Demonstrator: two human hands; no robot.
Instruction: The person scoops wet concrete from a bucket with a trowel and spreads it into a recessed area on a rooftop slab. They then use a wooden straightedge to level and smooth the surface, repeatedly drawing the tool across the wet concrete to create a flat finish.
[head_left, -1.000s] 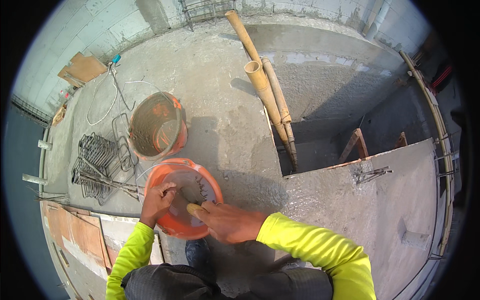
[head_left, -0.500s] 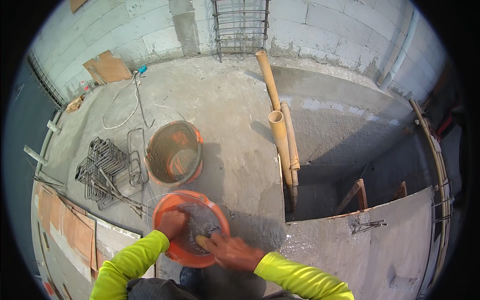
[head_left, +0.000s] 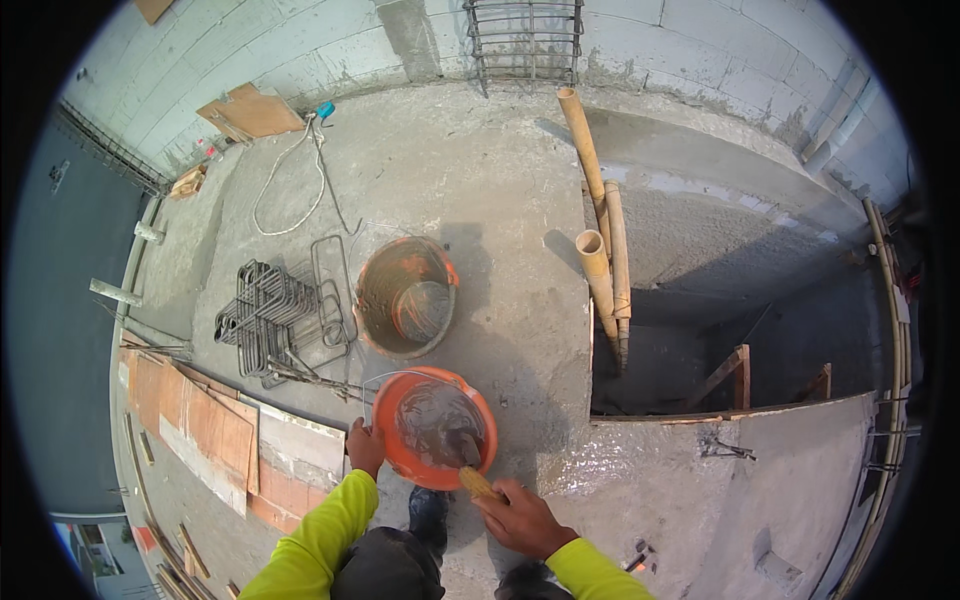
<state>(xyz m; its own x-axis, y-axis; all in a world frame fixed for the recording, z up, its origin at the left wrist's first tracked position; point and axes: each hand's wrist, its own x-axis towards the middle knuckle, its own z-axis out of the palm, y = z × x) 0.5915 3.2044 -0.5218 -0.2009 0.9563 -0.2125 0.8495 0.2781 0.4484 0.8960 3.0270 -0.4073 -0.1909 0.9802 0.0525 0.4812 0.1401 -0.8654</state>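
Note:
An orange bucket (head_left: 385,450) with wet grey mortar (head_left: 428,415) in it stands in front of me. My left hand (head_left: 366,447) is closed at its left side, where the wire handle (head_left: 366,392) comes down. My right hand (head_left: 525,515) grips the yellowish wooden handle of a trowel (head_left: 480,484) at the near right rim. The metal blade slants down into the bucket over the mortar. Just beyond stands a second orange bucket (head_left: 380,315), caked with mortar inside and holding a little grey material.
Bent steel stirrups (head_left: 265,310) are piled left of the buckets. Bamboo poles (head_left: 595,265) stand at the edge of a deep floor opening (head_left: 660,365) on the right. Plywood sheets (head_left: 215,425) lie at the left; a pale rope (head_left: 322,170) lies farther back.
My left hand has come out of the bucket to its left side. My right hand has drawn back toward me with the trowel. The view has shifted, moving the scene rightward.

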